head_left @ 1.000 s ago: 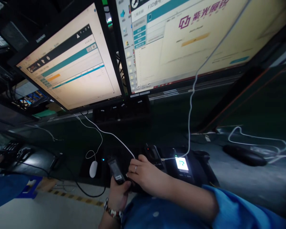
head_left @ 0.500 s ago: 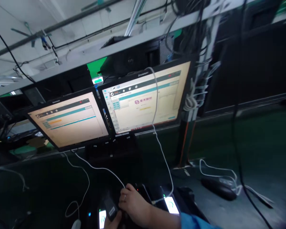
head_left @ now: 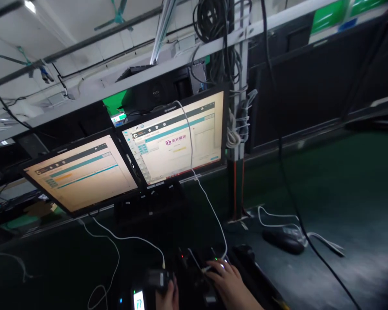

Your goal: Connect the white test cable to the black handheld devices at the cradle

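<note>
Dark green bench (head_left: 326, 181) stretches under two lit monitors (head_left: 171, 142). Below them my left hand (head_left: 168, 297) has its fingers clamped around a black handset (head_left: 158, 279); just right of it, my right hand (head_left: 228, 282) rests with fingers spread on the black cradle (head_left: 197, 275).

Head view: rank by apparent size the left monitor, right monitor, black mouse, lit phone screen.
1. left monitor and right monitor: look about alike; tilt and nearness make ranking them unsure.
2. black mouse.
3. lit phone screen: smallest, though partly cut off by the frame edge.
</note>
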Tool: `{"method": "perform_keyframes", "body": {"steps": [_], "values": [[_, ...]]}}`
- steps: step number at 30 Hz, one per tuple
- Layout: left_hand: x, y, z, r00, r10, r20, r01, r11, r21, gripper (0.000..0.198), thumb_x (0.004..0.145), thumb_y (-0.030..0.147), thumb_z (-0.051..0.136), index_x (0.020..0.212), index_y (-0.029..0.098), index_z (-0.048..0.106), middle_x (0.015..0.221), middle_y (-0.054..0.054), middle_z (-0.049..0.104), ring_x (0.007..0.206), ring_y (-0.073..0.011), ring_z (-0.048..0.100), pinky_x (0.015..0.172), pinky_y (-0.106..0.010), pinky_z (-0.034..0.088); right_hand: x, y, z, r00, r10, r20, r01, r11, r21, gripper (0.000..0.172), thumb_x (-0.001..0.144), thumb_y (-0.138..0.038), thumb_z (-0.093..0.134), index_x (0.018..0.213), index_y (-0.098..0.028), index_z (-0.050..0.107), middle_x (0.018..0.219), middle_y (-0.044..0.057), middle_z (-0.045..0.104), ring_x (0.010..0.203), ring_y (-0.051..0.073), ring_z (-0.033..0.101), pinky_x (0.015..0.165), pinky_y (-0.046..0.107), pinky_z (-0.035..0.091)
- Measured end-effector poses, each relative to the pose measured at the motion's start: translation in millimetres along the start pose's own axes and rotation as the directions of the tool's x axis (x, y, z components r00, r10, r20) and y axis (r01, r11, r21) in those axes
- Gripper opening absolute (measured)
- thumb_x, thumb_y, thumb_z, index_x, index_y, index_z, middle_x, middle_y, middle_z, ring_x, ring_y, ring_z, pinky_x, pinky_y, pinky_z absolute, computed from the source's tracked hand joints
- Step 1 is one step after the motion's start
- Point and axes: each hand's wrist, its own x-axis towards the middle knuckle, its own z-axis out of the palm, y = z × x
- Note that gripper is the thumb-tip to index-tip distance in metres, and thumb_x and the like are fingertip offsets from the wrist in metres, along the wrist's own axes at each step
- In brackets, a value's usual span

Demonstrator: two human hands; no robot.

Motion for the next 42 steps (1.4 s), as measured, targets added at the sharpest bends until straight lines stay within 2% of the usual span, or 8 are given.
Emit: {"method": "perform_keyframes", "body": {"steps": [5, 9, 13, 19, 22, 26, 31, 42], "values": [[-19, 30, 6.6, 0.994, -0.105, 0.029, 0.092, 0.954, 0.286, 0.018, 0.072, 0.015, 0.073, 0.077, 0.020, 0.057, 0.084, -0.006, 0.073, 0.089, -0.0224, 0.073, 0.083, -0.033, 0.055, -10, 13, -8, 0.997, 0.074, -0.027, -0.076, 0.995, -0.069, 0.051, 0.083, -0.005, 0.040, 0.124, -0.025, 0.062, 0.136, 0.011, 0.056, 0.127, 0.032, 0.043, 0.101, 0.052, 0.036], [-35, 43, -6.3, 0.988, -0.157, 0.005, 0.139, 0.884, 0.447, 0.016, 0.071, 0.018, 0.075, 0.079, 0.014, 0.061, 0.076, -0.012, 0.074, 0.073, -0.0238, 0.072, 0.068, -0.032, 0.052, -3, 10, -9, 0.998, 0.056, 0.001, -0.055, 0.990, -0.129, 0.046, 0.085, -0.007, 0.043, 0.124, -0.022, 0.062, 0.138, 0.013, 0.052, 0.127, 0.033, 0.040, 0.100, 0.050, 0.033], [-57, 36, 0.6, 0.990, -0.096, 0.107, 0.023, 0.839, 0.543, 0.016, 0.066, 0.022, 0.080, 0.071, 0.012, 0.068, 0.058, -0.006, 0.068, 0.058, -0.0170, 0.063, 0.059, -0.026, 0.042, 14, 3, -4, 0.999, 0.017, 0.031, -0.011, 0.986, -0.166, 0.037, 0.087, -0.013, 0.049, 0.119, -0.021, 0.066, 0.135, 0.015, 0.052, 0.124, 0.034, 0.040, 0.100, 0.049, 0.030], [-59, 4, 57.5, 0.963, -0.166, 0.214, 0.048, 0.882, 0.470, 0.033, 0.064, 0.011, 0.077, 0.096, 0.018, 0.071, 0.111, -0.008, 0.072, 0.110, -0.0204, 0.062, 0.098, -0.029, 0.041, 38, 1, -4, 0.985, -0.080, 0.151, 0.106, 0.979, -0.175, 0.027, 0.091, -0.019, 0.048, 0.098, -0.015, 0.073, 0.124, 0.017, 0.056, 0.114, 0.033, 0.043, 0.092, 0.048, 0.033], [-55, -1, 70.6, 0.936, -0.285, 0.205, 0.175, 0.884, 0.433, 0.022, 0.073, 0.019, 0.071, 0.093, 0.015, 0.067, 0.098, -0.011, 0.073, 0.102, -0.0235, 0.066, 0.096, -0.037, 0.045, 39, 1, -11, 0.955, -0.183, 0.232, 0.221, 0.964, -0.151, 0.025, 0.091, -0.018, 0.050, 0.089, -0.016, 0.075, 0.112, 0.014, 0.062, 0.110, 0.029, 0.047, 0.092, 0.044, 0.034], [-66, 3, 65.4, 0.899, -0.375, 0.227, 0.274, 0.884, 0.379, 0.032, 0.070, 0.029, 0.075, 0.096, 0.016, 0.062, 0.081, -0.006, 0.072, 0.079, -0.0227, 0.069, 0.081, -0.041, 0.052, 24, -3, -23, 0.907, -0.283, 0.312, 0.329, 0.938, -0.106, 0.021, 0.085, -0.010, 0.053, 0.090, -0.015, 0.073, 0.095, 0.010, 0.067, 0.089, 0.020, 0.059, 0.079, 0.032, 0.041], [-85, 4, 56.0, 0.885, -0.349, 0.309, 0.248, 0.913, 0.324, 0.055, 0.058, 0.038, 0.086, 0.103, 0.019, 0.061, 0.085, -0.004, 0.073, 0.086, -0.0228, 0.070, 0.081, -0.037, 0.053, 1, -9, -38, 0.900, -0.300, 0.315, 0.354, 0.926, -0.128, 0.027, 0.073, -0.008, 0.057, 0.098, -0.010, 0.069, 0.089, 0.013, 0.068, 0.076, 0.023, 0.063, 0.063, 0.031, 0.042], [-107, -4, 58.1, 0.871, -0.266, 0.413, 0.133, 0.937, 0.322, 0.054, 0.062, 0.039, 0.085, 0.106, 0.017, 0.062, 0.097, -0.008, 0.074, 0.097, -0.0244, 0.068, 0.088, -0.037, 0.052, -27, 6, -49, 0.902, -0.315, 0.296, 0.374, 0.912, -0.168, 0.023, 0.089, -0.022, 0.047, 0.097, -0.015, 0.068, 0.077, 0.010, 0.071, 0.068, 0.020, 0.064, 0.059, 0.030, 0.037]]}}
